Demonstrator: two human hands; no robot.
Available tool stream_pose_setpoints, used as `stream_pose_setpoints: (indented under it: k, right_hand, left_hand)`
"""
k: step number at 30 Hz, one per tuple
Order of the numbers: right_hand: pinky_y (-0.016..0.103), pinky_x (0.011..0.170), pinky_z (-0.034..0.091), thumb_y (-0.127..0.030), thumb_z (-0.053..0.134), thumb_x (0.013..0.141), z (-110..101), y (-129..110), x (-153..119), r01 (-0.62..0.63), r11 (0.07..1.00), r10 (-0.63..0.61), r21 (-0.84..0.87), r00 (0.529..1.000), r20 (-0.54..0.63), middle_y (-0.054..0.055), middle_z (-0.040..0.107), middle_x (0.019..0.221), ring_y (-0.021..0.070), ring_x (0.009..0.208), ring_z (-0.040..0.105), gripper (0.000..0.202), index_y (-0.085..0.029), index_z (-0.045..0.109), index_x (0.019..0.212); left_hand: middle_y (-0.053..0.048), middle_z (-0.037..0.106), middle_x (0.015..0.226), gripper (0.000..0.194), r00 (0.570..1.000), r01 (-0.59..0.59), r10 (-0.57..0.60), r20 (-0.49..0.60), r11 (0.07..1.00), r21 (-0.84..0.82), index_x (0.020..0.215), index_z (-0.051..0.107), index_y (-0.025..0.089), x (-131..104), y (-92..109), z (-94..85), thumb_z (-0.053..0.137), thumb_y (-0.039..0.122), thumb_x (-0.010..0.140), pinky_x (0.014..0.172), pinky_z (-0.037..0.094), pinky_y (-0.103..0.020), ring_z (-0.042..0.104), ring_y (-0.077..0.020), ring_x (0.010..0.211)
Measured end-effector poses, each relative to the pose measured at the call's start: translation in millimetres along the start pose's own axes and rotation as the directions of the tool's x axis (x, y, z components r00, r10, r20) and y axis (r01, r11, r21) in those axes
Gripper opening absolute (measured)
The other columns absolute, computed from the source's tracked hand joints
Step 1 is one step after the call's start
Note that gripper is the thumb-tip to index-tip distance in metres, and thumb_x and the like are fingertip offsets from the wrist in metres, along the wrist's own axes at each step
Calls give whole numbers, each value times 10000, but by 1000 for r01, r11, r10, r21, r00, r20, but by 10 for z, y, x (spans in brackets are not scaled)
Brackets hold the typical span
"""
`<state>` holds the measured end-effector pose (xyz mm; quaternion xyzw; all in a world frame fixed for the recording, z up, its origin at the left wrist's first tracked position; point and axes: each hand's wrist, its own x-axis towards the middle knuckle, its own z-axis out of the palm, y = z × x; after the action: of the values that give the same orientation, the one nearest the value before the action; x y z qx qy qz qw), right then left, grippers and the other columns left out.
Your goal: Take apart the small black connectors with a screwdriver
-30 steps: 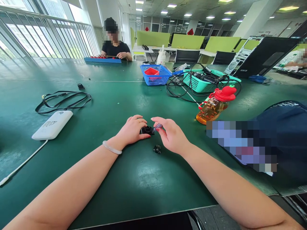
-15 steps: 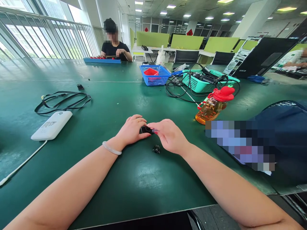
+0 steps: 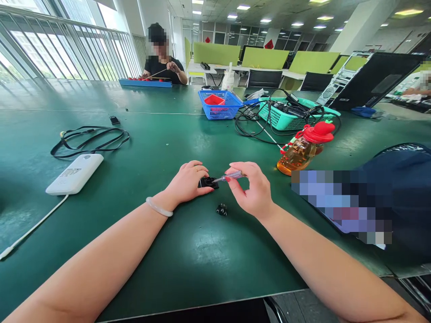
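Note:
A small black part (image 3: pixel 208 182) lies on the green tabletop, gripped along its left side by my left hand (image 3: pixel 189 181), thumb in front and fingers behind. My right hand (image 3: pixel 252 188) pinches a slim screwdriver with a translucent purplish handle (image 3: pixel 235 175). Its tip points left and reaches the top of the black part; whether it touches cannot be made out. Just in front of both hands sits a small dark cluster of pieces (image 3: pixel 222 209) with shiny spots.
White power bank (image 3: pixel 74 174) and coiled black cable (image 3: pixel 90 141) at left. Beyond my hands, a blue basket (image 3: pixel 220 107), a teal basket (image 3: pixel 286 119) and a red-lidded bottle (image 3: pixel 299 154). Dark blue cloth (image 3: pixel 400 193) at right. Across the table, a person (image 3: pixel 163 65) handles a thin stick.
My right hand has drawn back to the right and opened up its pose, exposing the screwdriver and more of the black part. The person opposite has raised the stick. The view has shifted slightly.

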<state>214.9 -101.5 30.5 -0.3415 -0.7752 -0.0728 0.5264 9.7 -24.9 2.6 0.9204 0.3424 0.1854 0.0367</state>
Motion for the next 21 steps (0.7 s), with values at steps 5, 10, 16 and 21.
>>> stream_pose_setpoints:
  k: [5,10,16,21]
  right_hand:
    - [377,804,536,-136,548,905,54,48,-39,-70,997,73,-33,993,92,5,704,932,180,835,672,357,-285,494,1224]
    - [369,838,546,-137,545,904,119,92,-68,-217,976,204,33,953,225,9,707,993,175,872,686,346,-280,501,1217]
    - [380,852,560,-131,551,904,78,105,-46,-169,982,166,82,985,49,14,696,1000,177,898,686,364,-291,478,1223]
    - [420,818,569,-200,515,932,12,166,2,-138,984,162,109,950,-267,33,639,946,198,870,661,425,-287,369,1322]
  left_hand:
    - [-73,688,1178,330,1000,-1,1,-5,1000,-7,976,677,197,1,11,-3,703,465,786,1066,384,-494,486,-306,1255]
    - [-64,688,1163,324,1000,8,-9,-5,1000,-22,1050,647,215,1,28,-28,685,429,810,1060,390,-482,492,-292,1251]
    - [-86,693,1131,375,997,62,-63,-48,998,-13,1113,622,202,-7,58,-43,613,476,858,1050,386,-488,493,-299,1251]
    - [-119,668,1168,365,970,217,-219,-104,976,-28,1149,612,169,8,54,-34,499,434,925,1055,389,-480,509,-287,1228]
